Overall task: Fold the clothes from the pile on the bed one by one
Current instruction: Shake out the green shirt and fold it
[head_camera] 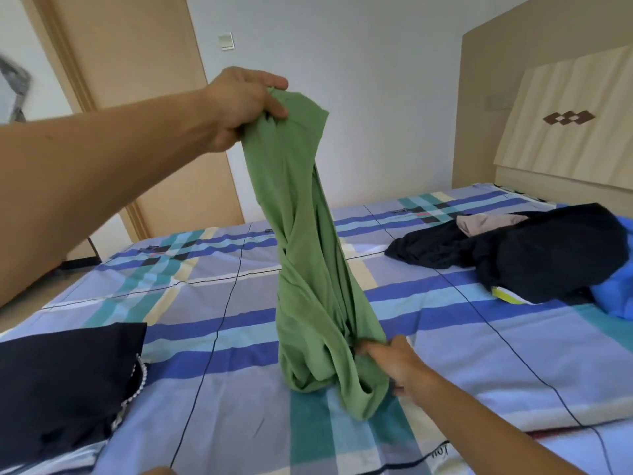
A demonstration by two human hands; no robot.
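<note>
A green garment (308, 255) hangs twisted over the middle of the bed, its bottom end touching the sheet. My left hand (239, 104) holds its top end high, fingers closed on the bunched cloth. Low down, my right hand (394, 363) pinches the garment's lower edge just above the bed. The pile of clothes (534, 255), mostly black with a beige piece and a blue one, lies at the right side of the bed. A dark navy garment (65, 382) with a white beaded trim lies flat at the near left.
The bed (479, 344) has a blue, teal and cream checked sheet. A wooden headboard (561, 114) rises at the right. A wooden door (137, 97) stands behind at the left, with a wall switch (226, 41) beside it.
</note>
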